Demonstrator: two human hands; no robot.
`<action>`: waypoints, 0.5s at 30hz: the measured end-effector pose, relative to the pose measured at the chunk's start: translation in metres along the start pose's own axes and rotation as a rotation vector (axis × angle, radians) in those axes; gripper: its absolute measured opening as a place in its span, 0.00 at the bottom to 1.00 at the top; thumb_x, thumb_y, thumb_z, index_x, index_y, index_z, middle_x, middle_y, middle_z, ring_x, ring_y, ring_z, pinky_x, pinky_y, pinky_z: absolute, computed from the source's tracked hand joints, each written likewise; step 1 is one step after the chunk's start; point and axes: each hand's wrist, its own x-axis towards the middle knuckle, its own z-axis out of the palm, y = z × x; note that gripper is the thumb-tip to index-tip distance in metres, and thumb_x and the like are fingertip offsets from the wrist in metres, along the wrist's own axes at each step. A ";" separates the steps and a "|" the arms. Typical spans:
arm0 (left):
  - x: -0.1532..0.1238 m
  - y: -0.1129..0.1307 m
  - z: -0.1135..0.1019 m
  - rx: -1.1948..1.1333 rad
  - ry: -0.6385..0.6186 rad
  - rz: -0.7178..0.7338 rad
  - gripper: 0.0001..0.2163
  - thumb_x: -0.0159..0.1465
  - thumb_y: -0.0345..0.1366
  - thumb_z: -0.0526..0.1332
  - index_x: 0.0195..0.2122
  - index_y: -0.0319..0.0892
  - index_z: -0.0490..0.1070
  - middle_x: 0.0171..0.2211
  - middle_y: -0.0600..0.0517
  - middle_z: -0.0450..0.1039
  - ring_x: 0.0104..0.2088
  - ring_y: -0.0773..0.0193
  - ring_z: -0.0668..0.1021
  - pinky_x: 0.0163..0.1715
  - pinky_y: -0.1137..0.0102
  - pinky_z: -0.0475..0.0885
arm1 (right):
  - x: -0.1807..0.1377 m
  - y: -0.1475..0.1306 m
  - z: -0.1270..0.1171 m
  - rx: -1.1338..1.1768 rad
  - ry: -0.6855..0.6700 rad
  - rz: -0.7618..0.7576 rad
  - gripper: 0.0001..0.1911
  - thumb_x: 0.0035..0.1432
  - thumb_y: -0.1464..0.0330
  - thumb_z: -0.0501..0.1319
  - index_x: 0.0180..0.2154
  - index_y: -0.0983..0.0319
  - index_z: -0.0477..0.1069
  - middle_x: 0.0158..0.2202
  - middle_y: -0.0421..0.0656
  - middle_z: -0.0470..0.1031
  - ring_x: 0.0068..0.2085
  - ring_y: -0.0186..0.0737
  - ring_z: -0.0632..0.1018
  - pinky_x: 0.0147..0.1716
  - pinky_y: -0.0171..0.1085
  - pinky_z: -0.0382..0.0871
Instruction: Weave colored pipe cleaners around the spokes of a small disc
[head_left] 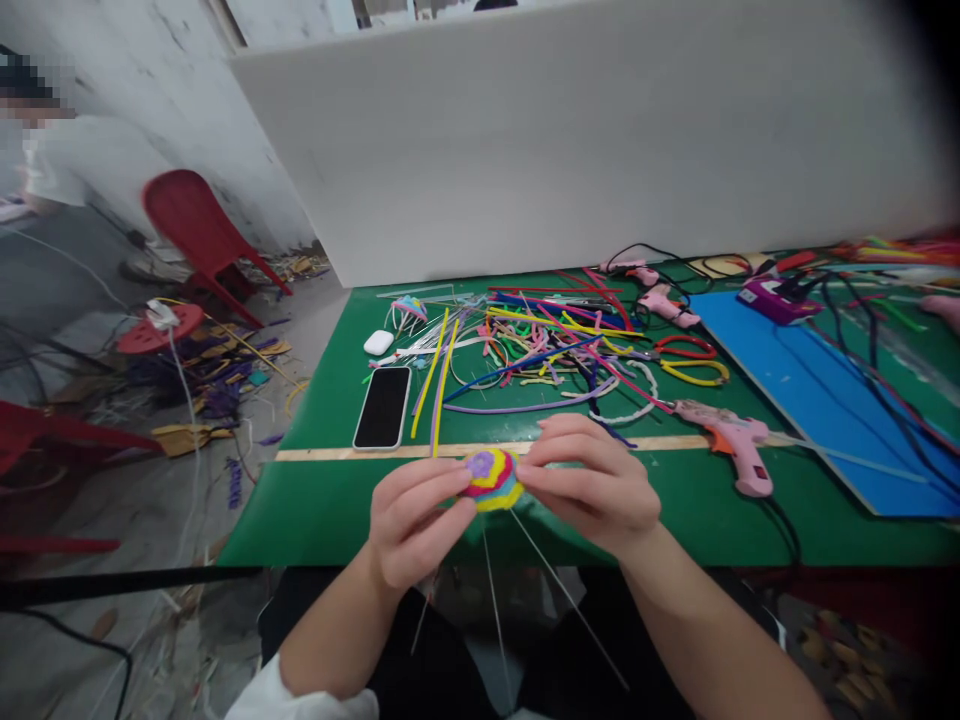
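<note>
Head view: a striped disc (493, 482) banded in purple, yellow, red and blue is held above the near edge of the green desk (300, 520). Its left edge is pinched between the thumb and fingers of the left hand (421, 515); its right edge is taken by the fingertips of the right hand (596, 485), whose thumb is largely hidden. Both hands are nearly closed, with only the disc's edge gripped. Thin wires (491, 585) are seen hanging below it. In handling of this kind, the pinch is best kept light and at the edge, so that the soft bands are not flattened; each band should be seated against its neighbour, and the wires left free of snagging on the desk's edge. The right hand is best kept clear of the nozzle of the near glue gun (739, 440), whose heat cannot be judged. No brand or writing can be read: the phone (382, 408) shows a dark screen, and a pale label on the purple block (780, 300) is too small to be made out.
</note>
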 end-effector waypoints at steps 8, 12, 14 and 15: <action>0.009 -0.009 0.018 -0.108 -0.183 -0.064 0.16 0.56 0.25 0.62 0.45 0.46 0.70 0.40 0.49 0.76 0.40 0.63 0.78 0.37 0.68 0.76 | -0.001 0.009 0.006 0.188 -0.204 0.241 0.06 0.58 0.71 0.58 0.36 0.60 0.74 0.32 0.43 0.76 0.34 0.33 0.75 0.34 0.34 0.70; 0.009 -0.010 0.026 -0.154 -0.135 -0.243 0.12 0.56 0.25 0.61 0.41 0.44 0.73 0.35 0.50 0.77 0.34 0.66 0.78 0.34 0.72 0.75 | -0.004 0.015 0.007 0.032 -0.305 0.445 0.06 0.57 0.70 0.58 0.37 0.60 0.74 0.33 0.40 0.78 0.34 0.32 0.77 0.33 0.31 0.70; 0.009 -0.011 0.030 -0.145 -0.136 -0.372 0.09 0.57 0.26 0.60 0.37 0.44 0.74 0.32 0.51 0.77 0.32 0.67 0.78 0.34 0.73 0.74 | -0.006 0.017 0.007 -0.150 -0.289 0.404 0.06 0.57 0.70 0.58 0.35 0.61 0.74 0.32 0.40 0.78 0.34 0.34 0.77 0.34 0.32 0.69; 0.009 -0.012 0.031 -0.144 -0.148 -0.442 0.07 0.58 0.28 0.60 0.35 0.44 0.75 0.32 0.52 0.77 0.32 0.67 0.78 0.35 0.72 0.74 | -0.007 0.018 0.006 -0.257 -0.270 0.340 0.06 0.57 0.70 0.58 0.35 0.61 0.75 0.31 0.41 0.78 0.33 0.35 0.77 0.35 0.34 0.69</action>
